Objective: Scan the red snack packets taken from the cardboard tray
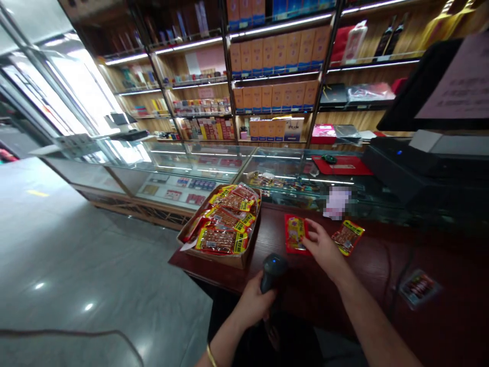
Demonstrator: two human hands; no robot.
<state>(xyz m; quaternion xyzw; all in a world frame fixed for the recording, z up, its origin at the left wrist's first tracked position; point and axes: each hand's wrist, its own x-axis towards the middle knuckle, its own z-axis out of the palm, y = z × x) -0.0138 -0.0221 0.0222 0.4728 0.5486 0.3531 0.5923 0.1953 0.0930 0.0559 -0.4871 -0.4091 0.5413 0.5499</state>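
My left hand (pixel 255 302) is wrapped round the handle of a dark barcode scanner (pixel 273 267), held in front of the counter edge with its head up and a small blue light on. On the dark wooden counter lies a red and yellow snack packet (pixel 294 234). The thumb and fingers of my right hand (pixel 323 250) grip its right edge. Just beyond that hand a second snack packet (pixel 348 237), yellow and black, lies tilted. To the left, an open cardboard box (pixel 244 261) is filled with several similar packets (pixel 218 239).
A glass display case (pixel 183 163) runs behind the counter. A red mat with a mouse (pixel 329 159) lies on it. At right stand a monitor (pixel 405 86) and dark machine. A clear plastic pack (pixel 419 288) and cable lie at the counter's right. Shelves hold orange boxes (pixel 278 51).
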